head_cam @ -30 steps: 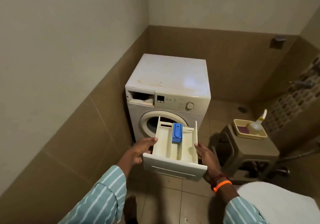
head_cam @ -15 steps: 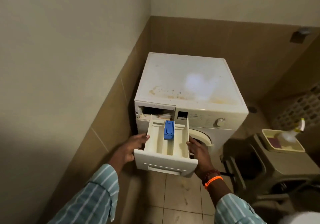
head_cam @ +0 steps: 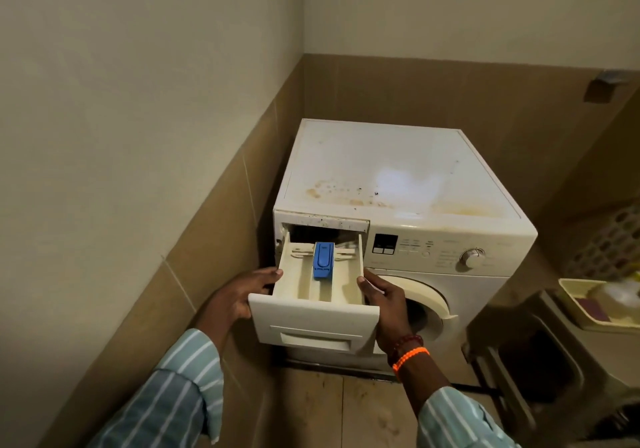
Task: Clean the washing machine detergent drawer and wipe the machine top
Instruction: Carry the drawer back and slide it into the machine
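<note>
drawer [head_cam: 320, 286]: back end at the slot mouth [head_cam: 322, 231]; long axis pointing straight in
left hand [head_cam: 235, 297]: grip on left wall
right hand [head_cam: 388, 303]: grip on right wall
top [head_cam: 381, 167]: stained

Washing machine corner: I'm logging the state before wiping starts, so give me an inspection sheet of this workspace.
Surface: machine top is white with brown stains and dark specks near its front edge; nothing stands on it.
Job's things: detergent drawer has its rear end in the slot, most of it out; blue insert in the middle compartment.
Clutter: yellowish tray holding items on a stool to the right.
Grips: left hand and right hand each hold a drawer side.
Cables: nothing seen.
Surroundings: tiled corner wall, tiled floor, round machine door ajar.
</note>
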